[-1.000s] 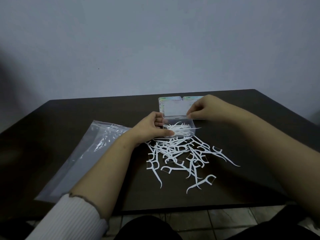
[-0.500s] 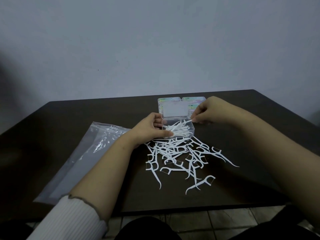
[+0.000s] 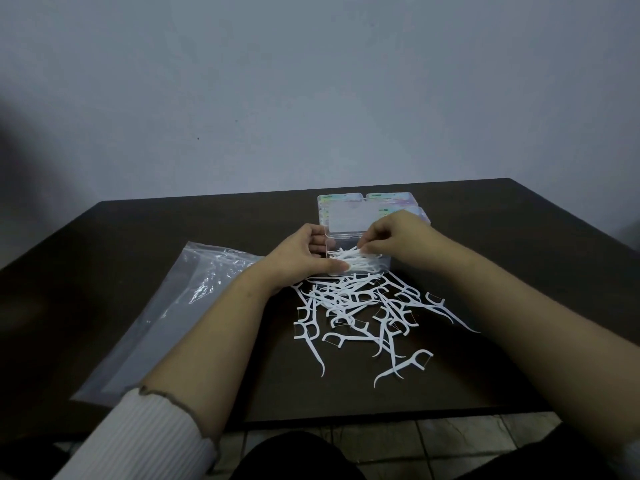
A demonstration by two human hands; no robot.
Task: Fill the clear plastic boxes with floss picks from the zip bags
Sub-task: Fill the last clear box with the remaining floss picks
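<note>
White floss picks (image 3: 360, 306) litter my worktop (image 3: 173, 237) — left hand (image 3: 298, 256) grips the clear box (image 3: 377, 266), right hand (image 3: 391, 237) pinches one pick above it.

I see the clear plastic box (image 3: 360, 263) standing open, white picks inside; a loose pile of floss picks (image 3: 363, 306) lies just before it, and the near-empty zip bag (image 3: 166, 317) lies flat to the left.

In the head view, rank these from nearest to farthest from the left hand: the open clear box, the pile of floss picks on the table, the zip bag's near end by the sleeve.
From the left hand:
1. Open clear box: in its grip, at its right.
2. Pile of floss picks: just in front of the box, toward the person.
3. Zip bag's near end: far down the left side, by the sleeve.
</note>
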